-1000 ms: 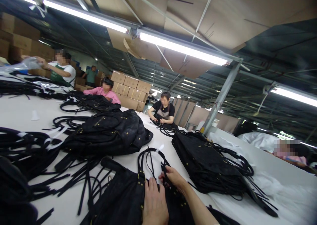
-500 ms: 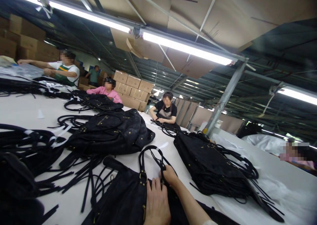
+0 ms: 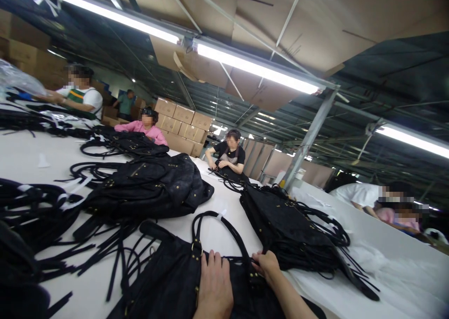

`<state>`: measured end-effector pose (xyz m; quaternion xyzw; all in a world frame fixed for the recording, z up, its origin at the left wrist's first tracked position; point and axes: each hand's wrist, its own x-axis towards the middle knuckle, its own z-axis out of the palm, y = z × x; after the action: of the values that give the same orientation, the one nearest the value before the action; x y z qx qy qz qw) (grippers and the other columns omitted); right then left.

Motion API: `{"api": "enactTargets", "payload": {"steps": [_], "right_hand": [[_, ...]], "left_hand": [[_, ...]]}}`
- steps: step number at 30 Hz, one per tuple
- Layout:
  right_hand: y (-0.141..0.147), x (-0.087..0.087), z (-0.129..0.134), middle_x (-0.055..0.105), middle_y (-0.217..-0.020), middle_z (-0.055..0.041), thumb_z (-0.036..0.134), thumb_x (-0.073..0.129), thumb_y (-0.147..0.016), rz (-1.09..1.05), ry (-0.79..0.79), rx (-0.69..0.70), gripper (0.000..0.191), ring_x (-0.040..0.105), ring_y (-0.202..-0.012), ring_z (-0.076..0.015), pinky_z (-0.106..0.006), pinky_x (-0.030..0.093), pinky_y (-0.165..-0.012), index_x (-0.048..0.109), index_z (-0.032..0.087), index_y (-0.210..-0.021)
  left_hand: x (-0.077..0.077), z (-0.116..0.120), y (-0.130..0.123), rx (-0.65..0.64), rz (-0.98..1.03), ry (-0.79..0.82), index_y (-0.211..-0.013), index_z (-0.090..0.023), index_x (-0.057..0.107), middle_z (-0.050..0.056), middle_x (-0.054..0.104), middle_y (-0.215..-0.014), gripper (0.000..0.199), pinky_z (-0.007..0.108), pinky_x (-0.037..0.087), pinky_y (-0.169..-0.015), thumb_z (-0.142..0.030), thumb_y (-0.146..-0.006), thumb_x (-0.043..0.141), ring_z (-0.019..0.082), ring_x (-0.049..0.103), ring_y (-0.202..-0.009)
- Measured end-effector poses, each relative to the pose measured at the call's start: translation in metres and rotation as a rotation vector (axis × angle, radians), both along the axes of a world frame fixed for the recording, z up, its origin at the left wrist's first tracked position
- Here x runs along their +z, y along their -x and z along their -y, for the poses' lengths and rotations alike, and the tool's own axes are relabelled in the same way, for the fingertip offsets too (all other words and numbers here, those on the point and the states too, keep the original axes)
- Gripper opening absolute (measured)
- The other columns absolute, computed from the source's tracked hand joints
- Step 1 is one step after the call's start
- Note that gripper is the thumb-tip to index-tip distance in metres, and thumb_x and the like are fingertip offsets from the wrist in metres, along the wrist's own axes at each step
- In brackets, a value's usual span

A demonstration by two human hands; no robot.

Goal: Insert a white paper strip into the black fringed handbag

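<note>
In front of me a black handbag (image 3: 164, 274) with brass-coloured rings and studs lies on the white table (image 3: 217, 230). Its looped handle (image 3: 235, 230) arches upward, with a bit of white wrapping near the top. My left hand (image 3: 215, 284) rests flat on the bag beside the left handle ring, fingers stretched out. At the right base of the handle, my right hand (image 3: 269, 265) pinches the bag's top edge by the handle tab; its fingertips are partly hidden.
A stack of black bags (image 3: 284, 225) stands close on the right. Another full black bag (image 3: 150, 183) lies beyond, with loose straps (image 3: 115, 258) nearby. White sheeting (image 3: 389, 272) covers the right side. Several co-workers sit or stand around, one (image 3: 229, 155) across the table.
My right hand has moved right, from inside the handle loop to the handle's right base. The handle now stands in a wide arch. My left hand stays on the bag.
</note>
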<state>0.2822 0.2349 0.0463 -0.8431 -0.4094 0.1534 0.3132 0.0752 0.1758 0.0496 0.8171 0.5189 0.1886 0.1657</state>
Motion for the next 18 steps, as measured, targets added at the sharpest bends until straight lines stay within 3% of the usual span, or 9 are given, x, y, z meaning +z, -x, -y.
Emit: {"api": "enactTargets", "payload": {"steps": [2,4,6,8,11,15,18], "right_hand": [[-0.004,0.012,0.004,0.062,-0.094,-0.0150,0.013,0.057,-0.076,0.127,-0.021,-0.008,0.034,0.066,-0.097,-0.0338,-0.047,0.056,-0.079,0.053,0.015,-0.110],[0.003,0.028,0.004,0.053,-0.121,-0.0239,0.012,0.049,-0.081,0.269,-0.081,0.083,0.044,0.053,-0.121,-0.0378,-0.053,0.044,-0.097,0.046,0.014,-0.125],[0.018,0.043,-0.001,0.048,-0.134,-0.0212,0.013,0.040,-0.088,0.362,-0.107,0.264,0.039,0.043,-0.131,-0.0332,-0.048,0.033,-0.108,0.048,0.017,-0.126],[0.039,0.049,-0.012,0.059,-0.122,-0.0148,0.018,0.041,-0.092,0.354,-0.040,0.409,0.027,0.053,-0.121,-0.0272,-0.038,0.037,-0.105,0.059,0.020,-0.111],[0.064,0.038,-0.033,0.067,-0.088,-0.0097,0.019,0.054,-0.087,0.216,0.148,0.378,0.010,0.066,-0.084,-0.0222,-0.032,0.050,-0.078,0.064,0.016,-0.086],[0.076,0.014,-0.057,0.061,-0.067,-0.0001,0.023,0.061,-0.087,0.008,0.303,0.204,0.012,0.056,-0.053,-0.0127,-0.028,0.047,-0.055,0.061,0.013,-0.079],[0.076,0.008,-0.067,0.052,-0.056,0.0070,0.031,0.061,-0.089,-0.218,0.255,0.119,0.020,0.043,-0.042,-0.0076,-0.023,0.039,-0.046,0.058,0.015,-0.078]], "left_hand": [[0.001,0.001,0.001,-0.016,0.004,0.015,-0.137,-0.006,0.052,0.019,0.046,-0.146,0.051,0.057,0.013,-0.118,-0.019,-0.090,0.033,0.037,0.031,-0.141],[0.001,0.001,0.001,-0.024,0.001,0.030,-0.138,-0.006,0.050,0.019,0.044,-0.148,0.052,0.057,0.011,-0.118,-0.018,-0.092,0.031,0.037,0.028,-0.142],[0.001,0.001,0.000,-0.033,-0.015,0.043,-0.140,-0.005,0.048,0.019,0.042,-0.149,0.052,0.058,0.010,-0.118,-0.019,-0.093,0.031,0.037,0.026,-0.143],[0.000,0.001,0.000,-0.039,-0.038,0.033,-0.141,-0.006,0.046,0.020,0.040,-0.150,0.053,0.059,0.011,-0.118,-0.021,-0.093,0.031,0.038,0.026,-0.143],[-0.001,0.001,0.001,-0.032,-0.043,0.007,-0.140,-0.006,0.048,0.019,0.041,-0.150,0.052,0.059,0.014,-0.117,-0.021,-0.093,0.031,0.038,0.028,-0.142],[-0.002,0.000,0.001,-0.028,0.021,0.016,-0.135,-0.006,0.054,0.021,0.045,-0.146,0.050,0.059,0.016,-0.117,-0.024,-0.091,0.038,0.039,0.031,-0.140],[-0.006,-0.002,-0.002,-0.008,0.040,0.017,-0.132,-0.006,0.056,0.022,0.044,-0.146,0.048,0.061,0.015,-0.116,-0.021,-0.089,0.039,0.039,0.031,-0.141]]}}
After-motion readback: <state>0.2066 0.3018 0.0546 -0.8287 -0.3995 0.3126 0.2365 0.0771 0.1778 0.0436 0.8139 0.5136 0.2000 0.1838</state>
